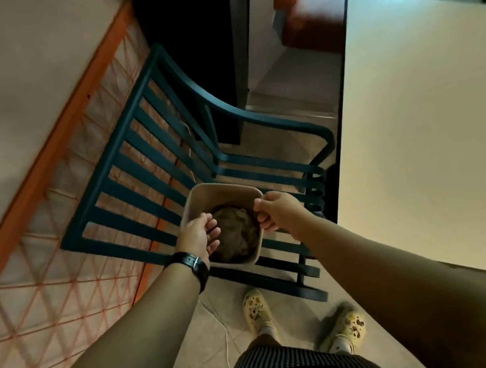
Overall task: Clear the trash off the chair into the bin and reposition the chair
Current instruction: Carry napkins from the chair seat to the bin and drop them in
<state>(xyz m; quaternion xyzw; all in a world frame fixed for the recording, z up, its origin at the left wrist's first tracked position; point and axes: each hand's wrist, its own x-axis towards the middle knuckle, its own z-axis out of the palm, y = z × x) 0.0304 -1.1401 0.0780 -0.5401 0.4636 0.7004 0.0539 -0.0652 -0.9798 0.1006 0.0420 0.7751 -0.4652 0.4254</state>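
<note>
A dark green slatted plastic chair [149,151] stands between the wall and a table. Over its seat is a beige square bin [207,194], with a crumpled brownish wad of trash [236,235] lying at its bottom. My right hand [277,210] grips the bin's right rim, fingers curled over the edge. My left hand [197,235], a black watch on its wrist, is at the bin's left rim with relaxed fingers reaching inside, just beside the trash. I cannot tell whether the bin rests on the seat or is held above it.
A pale table top [426,124] fills the right side, close to the chair's armrest. A cream wall with an orange band and orange-lined tiles [50,261] is on the left. My feet in yellow clogs [257,310] stand on the tiled floor in front of the chair.
</note>
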